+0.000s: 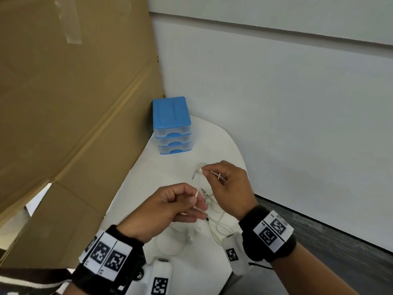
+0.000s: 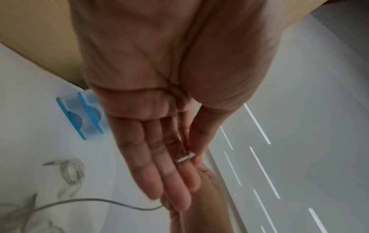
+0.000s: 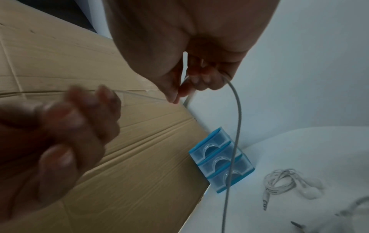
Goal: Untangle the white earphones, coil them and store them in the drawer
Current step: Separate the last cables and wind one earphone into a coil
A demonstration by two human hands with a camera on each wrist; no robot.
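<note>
l hand (image 1: 170, 206) & r hand (image 1: 230, 184) each pinch white earphone cable (image 3: 237, 119) above table (image 1: 225, 145) centre, 3-drawer unit (image 1: 172, 126) at back edge by cardboard (image 1: 74, 103).

The surface (image 1: 221, 145) is hemmed on its left by a leaning cardboard sheet (image 1: 74, 92) and behind and to the right by a white wall (image 1: 276, 103). The drawer unit (image 1: 172, 126) stands in the far corner, touching the cardboard; its three fronts face open surface. A coiled earphone bundle (image 3: 279, 181) and loose cables (image 1: 214, 226) lie between the drawer unit and the near edge.
</note>
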